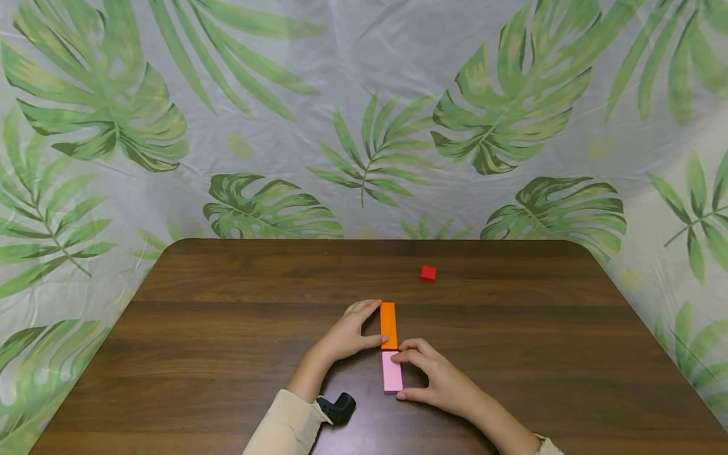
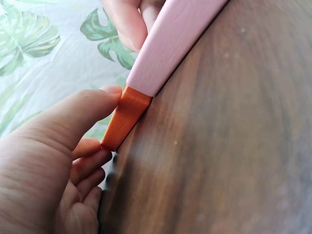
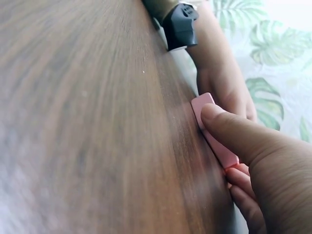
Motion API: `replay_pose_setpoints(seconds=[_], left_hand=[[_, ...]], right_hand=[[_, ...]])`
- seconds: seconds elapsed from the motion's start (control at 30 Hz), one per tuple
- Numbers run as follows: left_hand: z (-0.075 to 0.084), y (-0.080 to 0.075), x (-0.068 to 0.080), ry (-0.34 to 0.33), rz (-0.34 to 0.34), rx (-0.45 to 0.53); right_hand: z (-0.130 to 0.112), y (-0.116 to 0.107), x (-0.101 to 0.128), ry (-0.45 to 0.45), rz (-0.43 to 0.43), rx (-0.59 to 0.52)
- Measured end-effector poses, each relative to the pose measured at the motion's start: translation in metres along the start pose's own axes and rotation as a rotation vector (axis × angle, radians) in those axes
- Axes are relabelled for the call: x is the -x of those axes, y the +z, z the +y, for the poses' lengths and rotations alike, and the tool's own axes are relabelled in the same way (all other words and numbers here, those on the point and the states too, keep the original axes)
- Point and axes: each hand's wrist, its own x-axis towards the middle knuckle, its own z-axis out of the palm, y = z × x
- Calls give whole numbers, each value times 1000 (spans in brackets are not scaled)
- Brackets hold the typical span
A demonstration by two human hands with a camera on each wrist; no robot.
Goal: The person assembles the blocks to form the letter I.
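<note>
Mid-frame: left hand (image 1: 347,335) pinching orange block (image 1: 388,325), right hand (image 1: 438,378) pinching pink block (image 1: 392,372) end to end; probably light, stiff, smooth, best gripped by long sides.

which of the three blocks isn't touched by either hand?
The small red cube, alone toward the table's far edge. The flat orange rectangular block is held by the left hand; the flat pink rectangular block, butted against its end, by the right hand.

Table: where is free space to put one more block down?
The table is bare left of the left hand, and right of the right hand below the red cube. Crowded: both hands grip the orange block and pink block.
</note>
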Motion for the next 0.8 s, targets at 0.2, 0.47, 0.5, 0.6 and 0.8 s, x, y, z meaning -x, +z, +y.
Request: replay_pose_setpoints(seconds=[0.2,0.47,0.5,0.6,0.8], left_hand=[[0,0,-1,3,-2,3],[0,0,-1,6,0,-3],[0,0,0,6,0,-4],[-1,1,-1,9,1,-5],[0,0,-1,13,2,-5]], right_hand=[[-2,0,-1,17,3,1],[-2,1,-2,18,10,7],[-2,1,-2,18,11,6],[-2,1,-1,11,19,4],[-2,2,-1,1,31,0]])
